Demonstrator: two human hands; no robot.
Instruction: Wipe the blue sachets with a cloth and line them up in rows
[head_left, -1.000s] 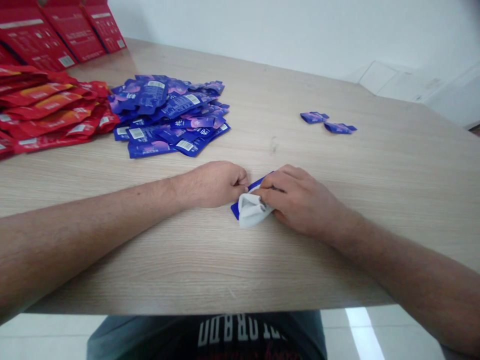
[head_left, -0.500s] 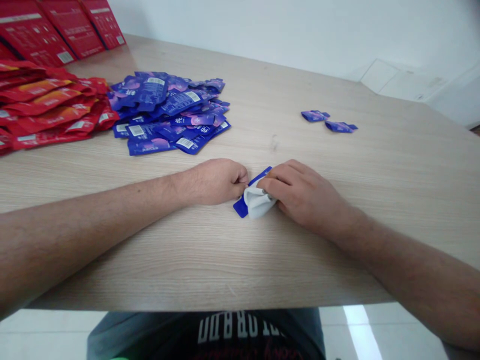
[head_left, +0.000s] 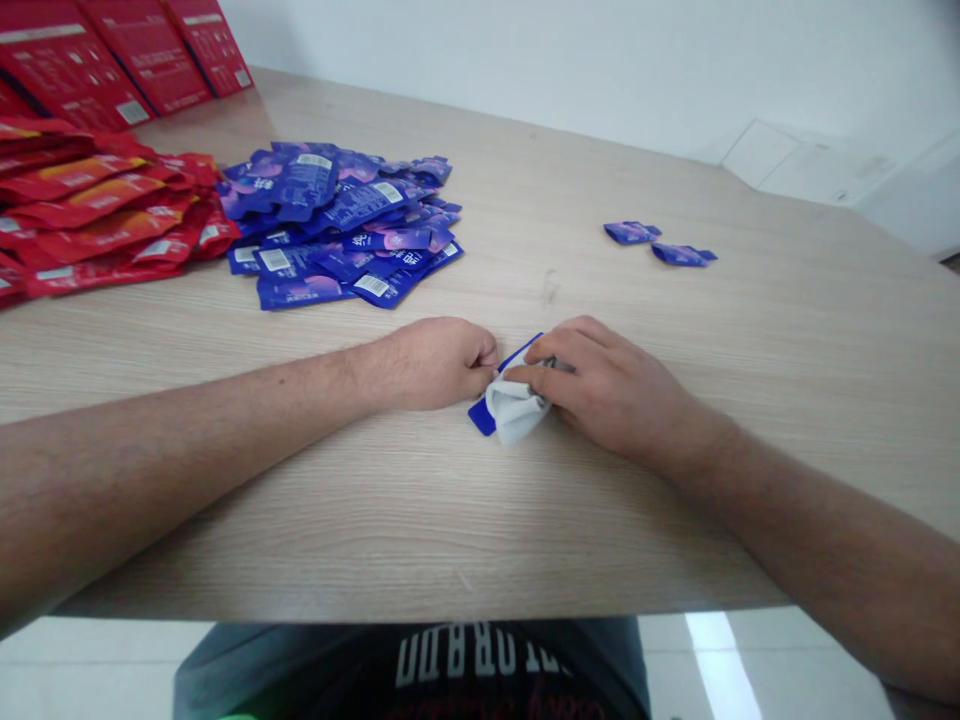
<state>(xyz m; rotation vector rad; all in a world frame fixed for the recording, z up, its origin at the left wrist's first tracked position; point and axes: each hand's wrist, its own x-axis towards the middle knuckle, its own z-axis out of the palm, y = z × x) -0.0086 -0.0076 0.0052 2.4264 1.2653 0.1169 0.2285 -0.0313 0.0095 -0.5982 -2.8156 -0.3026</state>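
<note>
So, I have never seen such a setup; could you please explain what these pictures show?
No machine here: these are a person's bare hands, and every picture comes from one head-worn camera looking forward and down. On the wood-grain table, the right hand holds a white cloth over a blue pouch. The left hand is closed at the pouch's edge; whether it grips it is hidden. Farther back on the left are a heap of blue-purple pouches, a pile of red pouches and, behind these, red boxes. Two blue-purple pouches lie apart on the right.
</note>
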